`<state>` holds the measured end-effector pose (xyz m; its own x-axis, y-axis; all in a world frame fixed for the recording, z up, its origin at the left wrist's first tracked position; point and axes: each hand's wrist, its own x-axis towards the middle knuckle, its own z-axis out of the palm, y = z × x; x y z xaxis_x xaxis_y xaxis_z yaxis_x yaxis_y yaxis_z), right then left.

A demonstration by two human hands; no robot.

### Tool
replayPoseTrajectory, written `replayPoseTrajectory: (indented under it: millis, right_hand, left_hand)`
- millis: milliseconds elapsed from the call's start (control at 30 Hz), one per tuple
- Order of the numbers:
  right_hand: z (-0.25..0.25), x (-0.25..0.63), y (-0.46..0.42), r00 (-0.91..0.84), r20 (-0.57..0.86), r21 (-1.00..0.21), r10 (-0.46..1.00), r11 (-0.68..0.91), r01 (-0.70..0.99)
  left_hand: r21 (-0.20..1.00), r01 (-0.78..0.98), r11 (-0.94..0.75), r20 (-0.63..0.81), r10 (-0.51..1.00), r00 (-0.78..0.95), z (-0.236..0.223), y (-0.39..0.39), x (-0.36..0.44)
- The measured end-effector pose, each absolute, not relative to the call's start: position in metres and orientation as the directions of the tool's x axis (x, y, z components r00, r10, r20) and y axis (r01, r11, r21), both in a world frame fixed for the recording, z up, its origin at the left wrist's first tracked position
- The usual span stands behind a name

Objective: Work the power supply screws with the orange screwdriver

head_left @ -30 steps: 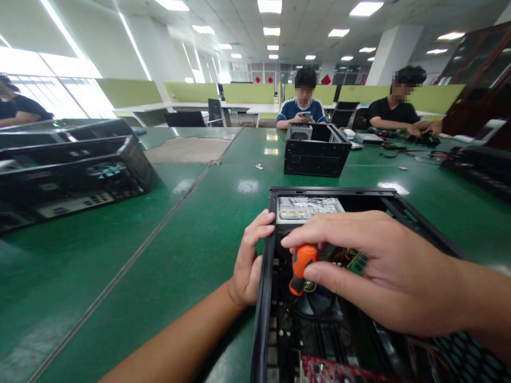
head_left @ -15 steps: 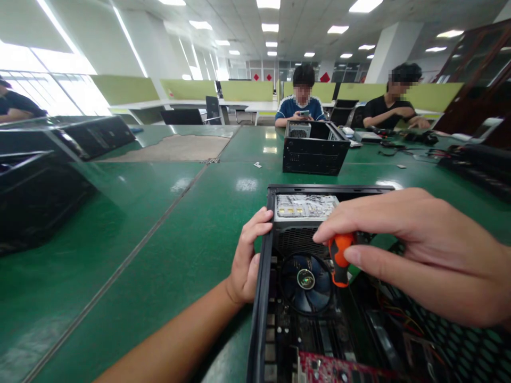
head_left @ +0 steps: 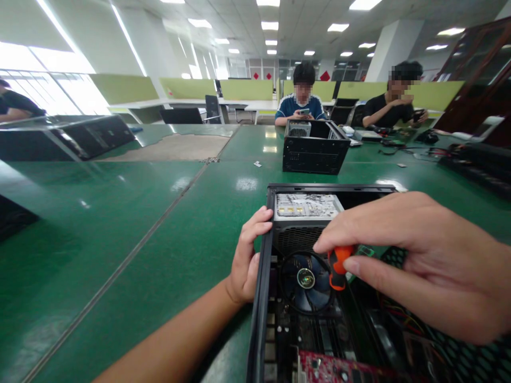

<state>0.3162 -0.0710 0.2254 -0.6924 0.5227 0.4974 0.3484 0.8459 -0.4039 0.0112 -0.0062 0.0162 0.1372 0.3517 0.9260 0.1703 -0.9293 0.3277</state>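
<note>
In front of me an opened black computer case [head_left: 261, 298] lies on the green table. My left hand [head_left: 248, 258] is wrapped round its left edge, fingertips on the rim. My right hand [head_left: 415, 255] grips the orange and black handle of a screwdriver [head_left: 340, 266] between thumb and fingers, over the inside of the case. The screwdriver's shaft and tip are hidden. Left of the handle sits a round cooling fan [head_left: 306, 279]. A silver power supply [head_left: 307, 206] fills the far left corner, and a red circuit board [head_left: 335, 367] shows at the near end.
Another black case [head_left: 315, 154] stands farther back on the table. Dark computer panels [head_left: 96, 137] lie at the left. Cables and parts [head_left: 415, 151] spread along the right. Two people sit across the table, one holding a phone [head_left: 304, 112]; a third is at the far left.
My right hand has shifted slightly, and the screwdriver handle tilts a little differently. The dark case at the left has mostly slid out of view. The person at the right has raised their hands.
</note>
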Motion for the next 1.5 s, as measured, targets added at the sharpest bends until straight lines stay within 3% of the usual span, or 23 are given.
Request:
replayPoseTrajectory:
  millis: [300,433,567,800,1033,1200,1500]
  right_hand:
    - [0.231,0.311,-0.073,-0.692,0.47,-0.43,0.548,0.826,0.363]
    - [0.229,0.308,-0.072,-0.625,0.399,-0.53,0.671,0.725,0.44]
    - [0.228,0.307,-0.07,-0.629,0.342,-0.602,0.698,0.677,0.424]
    - [0.233,0.309,-0.064,-0.653,0.394,-0.508,0.647,0.745,0.433]
    - [0.235,0.317,-0.05,-0.353,0.579,-0.424,0.735,0.641,0.64]
    - [0.233,0.316,-0.046,-0.408,0.54,-0.335,0.736,0.632,0.699]
    - [0.23,0.308,-0.049,-0.443,0.48,-0.36,0.757,0.63,0.688]
  left_hand:
    - [0.323,0.178,-0.93,0.929,0.347,0.131,0.015,-0.006,0.011]
    - [0.333,0.177,-0.926,0.925,0.357,0.131,0.016,-0.006,0.01]
    - [0.333,0.181,-0.925,0.923,0.36,0.137,0.016,-0.005,0.009]
    - [0.341,0.195,-0.92,0.921,0.369,0.129,0.015,-0.007,0.009]
    - [0.393,0.159,-0.906,0.907,0.41,0.097,0.009,-0.004,0.003]
    - [0.413,0.179,-0.893,0.897,0.432,0.091,0.003,-0.002,-0.002]
    - [0.398,0.184,-0.899,0.901,0.42,0.104,0.004,-0.002,-0.001]
